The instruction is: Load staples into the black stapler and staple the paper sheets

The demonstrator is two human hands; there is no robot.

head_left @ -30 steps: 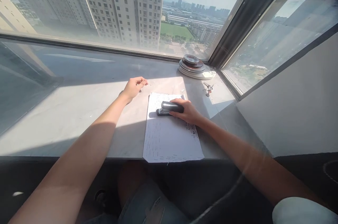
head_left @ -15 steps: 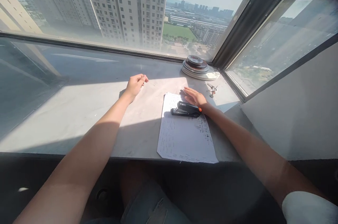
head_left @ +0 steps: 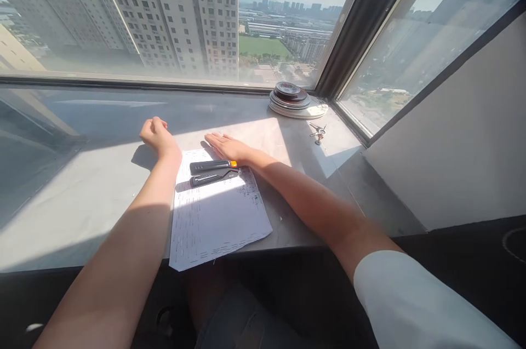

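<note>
On the far end of a sheet of white paper [head_left: 219, 228], marked with many short dark strokes along its edges, my right hand [head_left: 227, 146] lies flat with its fingers stretched to the left. A black stapler [head_left: 211, 178] with an orange part at its back end rests on the sheet, just on the near side of that hand. Its upper arm stands apart from its base. My left hand [head_left: 156, 136] is closed, fingers curled, beyond the paper's upper left corner. Its wrist borders the sheet's left edge. Whatever those fingers may hold is hidden.
Stacked plates [head_left: 290, 99] stand in the far corner by the window frame [head_left: 341, 36]. Nearer sits a small metal object with thin arms [head_left: 318, 132]. The grey ledge [head_left: 102, 190] ends at a front edge, which the paper slightly overhangs. A white wall slopes at right.
The paper, with the stapler on it, has slid left along with my right hand. My left hand has moved left and curled closed. The view has shifted slightly.
</note>
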